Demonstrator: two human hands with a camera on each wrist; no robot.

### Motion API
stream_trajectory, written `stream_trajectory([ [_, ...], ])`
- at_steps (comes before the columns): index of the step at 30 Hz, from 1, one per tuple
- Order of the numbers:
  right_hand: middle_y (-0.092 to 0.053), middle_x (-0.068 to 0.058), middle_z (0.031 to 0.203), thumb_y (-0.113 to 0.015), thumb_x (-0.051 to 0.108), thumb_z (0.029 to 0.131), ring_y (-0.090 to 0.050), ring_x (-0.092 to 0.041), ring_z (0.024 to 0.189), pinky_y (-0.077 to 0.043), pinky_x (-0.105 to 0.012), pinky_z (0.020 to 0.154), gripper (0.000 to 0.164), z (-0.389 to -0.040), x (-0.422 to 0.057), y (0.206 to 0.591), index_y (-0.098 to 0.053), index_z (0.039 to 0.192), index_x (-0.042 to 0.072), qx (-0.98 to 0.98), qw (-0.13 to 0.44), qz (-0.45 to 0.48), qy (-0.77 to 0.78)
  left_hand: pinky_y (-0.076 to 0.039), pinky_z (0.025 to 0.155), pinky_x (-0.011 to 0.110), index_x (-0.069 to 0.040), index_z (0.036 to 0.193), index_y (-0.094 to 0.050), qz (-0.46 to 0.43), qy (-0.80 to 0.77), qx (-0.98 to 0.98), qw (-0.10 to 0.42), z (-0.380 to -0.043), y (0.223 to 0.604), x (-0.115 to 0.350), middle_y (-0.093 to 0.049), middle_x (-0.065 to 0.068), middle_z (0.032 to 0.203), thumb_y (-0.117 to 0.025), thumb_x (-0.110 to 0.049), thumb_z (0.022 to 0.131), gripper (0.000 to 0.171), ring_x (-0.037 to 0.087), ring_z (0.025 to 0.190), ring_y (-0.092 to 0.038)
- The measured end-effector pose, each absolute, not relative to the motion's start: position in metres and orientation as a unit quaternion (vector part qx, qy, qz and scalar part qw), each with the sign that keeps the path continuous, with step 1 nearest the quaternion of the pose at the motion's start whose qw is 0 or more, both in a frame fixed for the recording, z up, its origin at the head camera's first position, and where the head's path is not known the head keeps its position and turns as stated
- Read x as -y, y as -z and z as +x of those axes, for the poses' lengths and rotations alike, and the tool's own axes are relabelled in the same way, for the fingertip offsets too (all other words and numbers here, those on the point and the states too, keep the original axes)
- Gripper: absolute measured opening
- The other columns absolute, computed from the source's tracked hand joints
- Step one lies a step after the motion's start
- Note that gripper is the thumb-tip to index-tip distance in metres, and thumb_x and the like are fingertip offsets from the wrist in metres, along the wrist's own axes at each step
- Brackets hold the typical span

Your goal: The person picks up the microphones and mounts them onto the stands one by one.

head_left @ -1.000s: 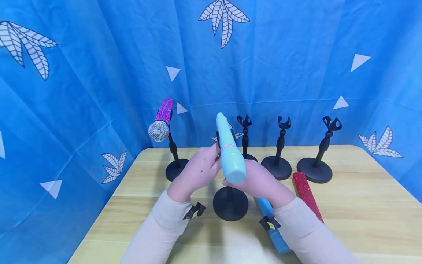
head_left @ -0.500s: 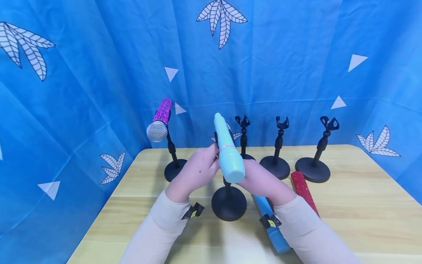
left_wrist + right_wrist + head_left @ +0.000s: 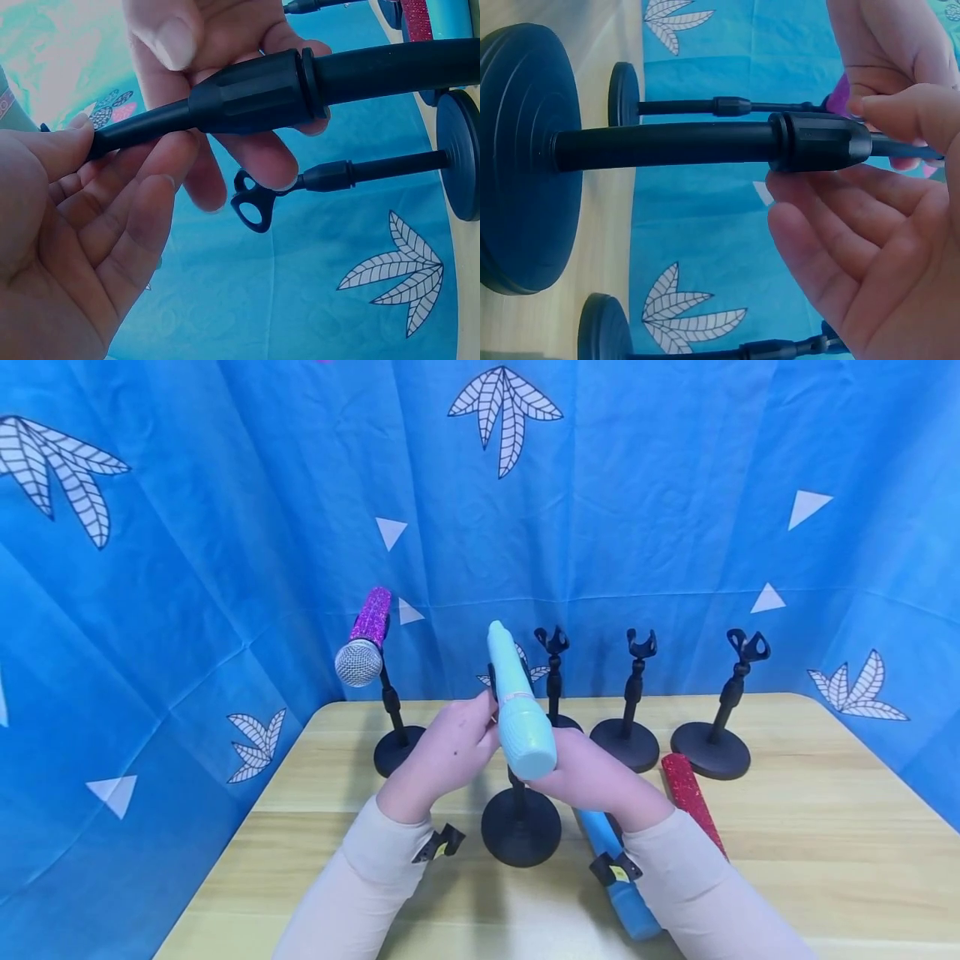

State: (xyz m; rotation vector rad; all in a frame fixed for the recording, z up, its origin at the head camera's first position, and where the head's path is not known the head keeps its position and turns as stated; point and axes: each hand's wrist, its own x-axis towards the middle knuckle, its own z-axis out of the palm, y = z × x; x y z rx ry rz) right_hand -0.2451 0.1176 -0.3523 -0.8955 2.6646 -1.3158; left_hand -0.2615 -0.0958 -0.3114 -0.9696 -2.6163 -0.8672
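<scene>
A light turquoise microphone (image 3: 525, 727) sits tilted in the clip of a black microphone stand, its head toward me. The stand's round base (image 3: 521, 828) rests on the table. With thumb and fingers, my left hand (image 3: 457, 743) pinches the thin upper rod (image 3: 146, 127) just below the clip. My right hand (image 3: 592, 768) is at the stand's ribbed collar (image 3: 817, 142), fingers curled behind and under it, the thumb near its upper end. The microphone hides the fingertips in the head view; both wrist views show them.
A purple glitter microphone (image 3: 371, 618) sits on a stand at the left. Several bare stands (image 3: 633, 693) line the back. A blue microphone (image 3: 630, 902) lies partly under my right forearm, beside a red glitter one (image 3: 693, 802). A blue curtain (image 3: 675, 485) surrounds the table.
Both hands stay at the stand. The tip of my right thumb, seen below the microphone head a second ago, has slipped from sight in the head view. The head view has shifted slightly.
</scene>
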Motion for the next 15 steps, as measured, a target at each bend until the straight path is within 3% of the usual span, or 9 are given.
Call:
stream_trajectory([
  [4, -0.066, 0.003, 0.126, -0.068, 0.029, 0.099, -0.062, -0.017, 0.109, -0.051, -0.048, 0.096, 0.048, -0.2456, -0.1182, 0.3539, -0.054, 0.143, 0.018, -0.861, 0.016, -0.288, 0.419, -0.051, 0.062, 0.030, -0.003, 0.130, -0.057, -0.332, 0.292, 0.890, 0.111, -0.2617, 0.3114, 0.0958, -0.065, 0.001, 0.092, -0.059, -0.013, 0.103, 0.029, 0.015, 0.073, -0.057],
  [15, -0.067, 0.005, 0.121, -0.073, 0.026, 0.095, -0.063, -0.016, 0.106, -0.054, -0.043, 0.092, 0.055, -0.2471, -0.1133, 0.3555, -0.051, 0.145, 0.021, -0.868, 0.005, -0.276, 0.413, -0.049, 0.059, 0.030, -0.004, 0.123, -0.059, -0.338, 0.287, 0.889, 0.118, -0.2621, 0.3118, 0.0966, -0.058, -0.002, 0.080, -0.059, -0.013, 0.103, 0.022, 0.014, 0.068, -0.054],
])
